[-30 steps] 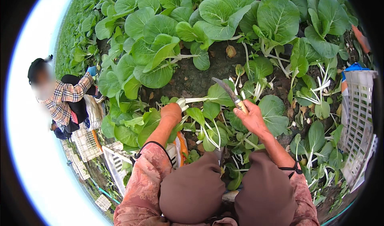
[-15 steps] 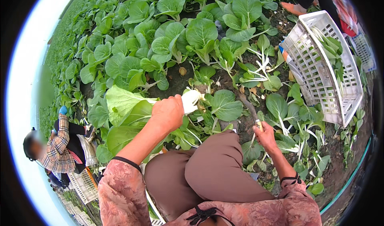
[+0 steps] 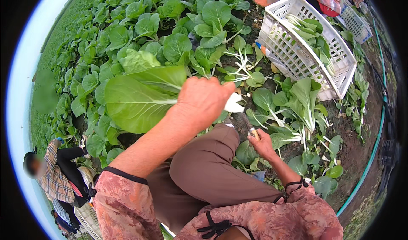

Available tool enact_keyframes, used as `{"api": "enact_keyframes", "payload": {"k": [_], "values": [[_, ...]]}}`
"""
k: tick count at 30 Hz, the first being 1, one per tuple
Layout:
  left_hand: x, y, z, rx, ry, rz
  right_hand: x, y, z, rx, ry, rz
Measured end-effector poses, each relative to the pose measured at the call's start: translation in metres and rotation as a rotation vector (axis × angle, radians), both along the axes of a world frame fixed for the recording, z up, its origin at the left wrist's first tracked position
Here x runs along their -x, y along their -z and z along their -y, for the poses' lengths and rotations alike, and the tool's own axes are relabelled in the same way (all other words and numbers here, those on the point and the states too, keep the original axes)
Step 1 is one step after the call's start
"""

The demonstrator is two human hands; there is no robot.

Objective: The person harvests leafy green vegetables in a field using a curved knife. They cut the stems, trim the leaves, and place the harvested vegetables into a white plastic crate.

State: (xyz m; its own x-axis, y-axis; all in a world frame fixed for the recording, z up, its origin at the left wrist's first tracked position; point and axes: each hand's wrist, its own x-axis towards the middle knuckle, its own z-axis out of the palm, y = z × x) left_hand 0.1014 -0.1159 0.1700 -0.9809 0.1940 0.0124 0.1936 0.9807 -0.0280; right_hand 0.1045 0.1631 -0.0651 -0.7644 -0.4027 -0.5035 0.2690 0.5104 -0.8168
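My left hand [image 3: 199, 99] is closed round the stalks of a bok choy [image 3: 138, 96]. Its broad green leaves spread to the left, and the white base juts out past my thumb to the right. In my right hand [image 3: 263, 145] is a knife [image 3: 254, 134] with a light handle, gripped near my right knee. The dark blade points up and left, its tip close to the bok choy's white base; whether they touch I cannot tell. Loose bok choy [image 3: 305, 102] lies on the soil just beyond my right hand.
A white slatted crate [image 3: 293, 55] holding bok choy stands at the far right, with another person's legs behind it. Growing plants [image 3: 146, 25] fill the far left. A person in a checked shirt [image 3: 55, 172] crouches at left. A teal hose [image 3: 369, 159] runs along the right.
The bok choy has moved right and up in my left hand, its base now near the knife blade. My view has turned right, so the crate appears further left.
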Motion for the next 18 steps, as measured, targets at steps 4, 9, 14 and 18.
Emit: {"api": "enact_keyframes", "payload": {"k": [4, 9, 14, 18], "values": [[-0.091, 0.049, 0.123, 0.204, -0.459, 0.533, 0.034, 0.012, 0.043, 0.053, -0.051, -0.142], [-0.057, 0.104, 0.126, -0.035, -0.452, 0.463, 0.086, 0.027, 0.095, 0.007, -0.009, -0.033], [0.09, 0.146, 0.089, -0.194, -0.177, 0.353, 0.127, 0.075, 0.148, 0.0, -0.051, -0.229], [0.17, 0.213, 0.104, -0.025, -0.187, 0.553, 0.136, 0.081, 0.203, -0.028, -0.093, -0.314]]}}
